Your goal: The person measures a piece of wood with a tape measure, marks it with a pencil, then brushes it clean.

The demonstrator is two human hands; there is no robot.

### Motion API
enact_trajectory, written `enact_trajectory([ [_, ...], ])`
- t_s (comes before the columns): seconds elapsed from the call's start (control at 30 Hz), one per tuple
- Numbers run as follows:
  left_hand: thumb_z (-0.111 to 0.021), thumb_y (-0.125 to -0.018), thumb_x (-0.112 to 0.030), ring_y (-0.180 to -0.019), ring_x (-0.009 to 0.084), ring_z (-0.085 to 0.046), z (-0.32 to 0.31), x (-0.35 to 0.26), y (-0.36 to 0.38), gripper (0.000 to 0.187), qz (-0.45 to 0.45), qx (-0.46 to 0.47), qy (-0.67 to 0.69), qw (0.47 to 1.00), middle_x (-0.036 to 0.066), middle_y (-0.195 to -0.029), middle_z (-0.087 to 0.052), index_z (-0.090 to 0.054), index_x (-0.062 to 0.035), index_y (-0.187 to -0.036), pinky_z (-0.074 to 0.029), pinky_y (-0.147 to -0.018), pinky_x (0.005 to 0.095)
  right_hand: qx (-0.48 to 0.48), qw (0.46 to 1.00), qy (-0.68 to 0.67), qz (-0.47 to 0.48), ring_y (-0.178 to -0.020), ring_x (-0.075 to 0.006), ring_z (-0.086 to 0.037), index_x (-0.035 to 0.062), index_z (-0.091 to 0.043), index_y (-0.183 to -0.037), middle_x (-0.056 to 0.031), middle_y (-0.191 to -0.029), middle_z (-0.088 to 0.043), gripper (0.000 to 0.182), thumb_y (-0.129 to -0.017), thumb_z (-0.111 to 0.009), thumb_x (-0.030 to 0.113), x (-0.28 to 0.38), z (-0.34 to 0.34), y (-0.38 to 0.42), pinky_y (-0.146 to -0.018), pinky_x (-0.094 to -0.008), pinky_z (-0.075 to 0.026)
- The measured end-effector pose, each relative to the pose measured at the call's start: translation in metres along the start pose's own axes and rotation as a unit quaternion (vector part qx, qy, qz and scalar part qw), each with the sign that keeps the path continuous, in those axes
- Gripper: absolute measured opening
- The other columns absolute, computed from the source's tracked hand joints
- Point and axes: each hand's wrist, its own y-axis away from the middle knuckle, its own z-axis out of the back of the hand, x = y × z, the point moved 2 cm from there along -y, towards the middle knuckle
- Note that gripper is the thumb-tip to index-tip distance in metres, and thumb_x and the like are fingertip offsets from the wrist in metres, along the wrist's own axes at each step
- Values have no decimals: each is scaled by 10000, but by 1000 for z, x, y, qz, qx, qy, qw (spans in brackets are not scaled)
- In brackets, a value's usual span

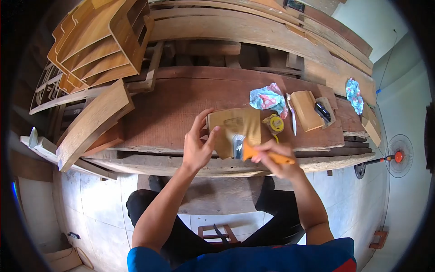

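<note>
A light-brown wooden piece (pixel 249 120) with a darker rectangular patch lies at the front of the reddish-brown bench top (pixel 172 109). My left hand (pixel 198 146) grips its left side, with the thumb over the top face and the fingers round the edge. My right hand (pixel 280 161), slightly blurred, is closed round the orange handle of a flat paintbrush (pixel 249 151). The brush's metal band and bristle end meet the front right part of the wooden piece; the bristles are hard to make out.
Behind the work are a crumpled floral cloth (pixel 269 99), a yellow tape measure (pixel 274 123), a toothbrush (pixel 292 115) and a wooden block (pixel 306 110). A tiered wooden rack (pixel 102 43) stands back left, before a curved board (pixel 93 122). Long planks (pixel 235 27) lie behind; a fan (pixel 398 156) stands right.
</note>
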Motion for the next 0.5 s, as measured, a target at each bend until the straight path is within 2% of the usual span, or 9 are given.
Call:
enact_trajectory([
  [0.07,-651,-1030,-186,-1152,236,-675,-3,2,-2,495,-13,-10,-8,1000,218,-1331,-659,-475,-58,-1475,-572,-931,370,29,995,80,47,-809,-128,-744,0,-680,-1124,-78,-889,-756,147,-1016,-656,97,12,8,-7,-718,-251,-585],
  [0.13,-660,-1011,-148,-1092,242,-716,-3,-3,-1,467,-30,-21,-23,999,211,-1270,-698,-507,-67,-1446,-594,-875,358,-99,995,10,-25,-819,-140,-745,-32,-648,-1171,-106,-892,-754,195,-1062,-561,105,-4,25,-4,-677,-236,-559],
  [0.17,-659,-1011,-148,-1093,243,-716,-3,-4,0,463,-29,-18,-25,999,211,-1264,-700,-509,-65,-1442,-594,-875,359,-172,982,16,-73,-799,-133,-735,-27,-646,-1163,-103,-876,-747,208,-1076,-543,131,1,30,-8,-644,-230,-539],
  [0.27,-655,-1018,-157,-1131,242,-692,-2,-4,1,460,-19,-12,-11,1000,207,-1281,-688,-501,-53,-1439,-584,-897,361,-128,991,-14,-19,-792,-144,-735,-30,-641,-1152,-109,-856,-737,180,-1061,-572,110,-20,16,1,-668,-244,-558],
  [0.3,-651,-1025,-164,-1166,239,-668,-1,-2,0,466,-7,-9,4,1000,201,-1309,-671,-490,-47,-1446,-573,-922,361,-55,997,-53,-2,-820,-147,-749,-15,-660,-1146,-93,-872,-754,151,-1021,-632,65,-7,4,-1,-697,-267,-593],
  [0.33,-647,-1032,-171,-1201,237,-644,0,0,0,472,8,-5,16,1000,195,-1337,-653,-479,-40,-1453,-562,-946,362,29,999,-30,-2,-821,-147,-752,-4,-669,-1132,-91,-879,-758,146,-1003,-660,64,10,1,-2,-706,-279,-598],
  [0.4,-647,-1032,-165,-1197,227,-643,0,-8,0,471,9,7,-11,1000,195,-1336,-655,-477,-37,-1452,-566,-937,356,21,999,30,24,-817,-152,-754,6,-678,-1122,-98,-889,-760,140,-1011,-657,88,6,10,-4,-728,-283,-599],
  [0.47,-645,-1033,-161,-1188,218,-644,1,-11,2,469,6,19,-27,999,196,-1335,-656,-476,-36,-1452,-570,-926,350,-114,989,-16,-96,-832,-155,-755,15,-679,-1146,-106,-903,-761,155,-1030,-633,107,-2,32,-3,-749,-284,-598],
  [0.5,-643,-1034,-160,-1182,213,-646,1,-11,3,468,0,22,-30,999,196,-1335,-656,-475,-36,-1452,-571,-920,348,-184,979,-5,-83,-851,-157,-755,19,-677,-1160,-111,-911,-759,165,-1048,-599,111,-3,39,-3,-760,-292,-601],
])
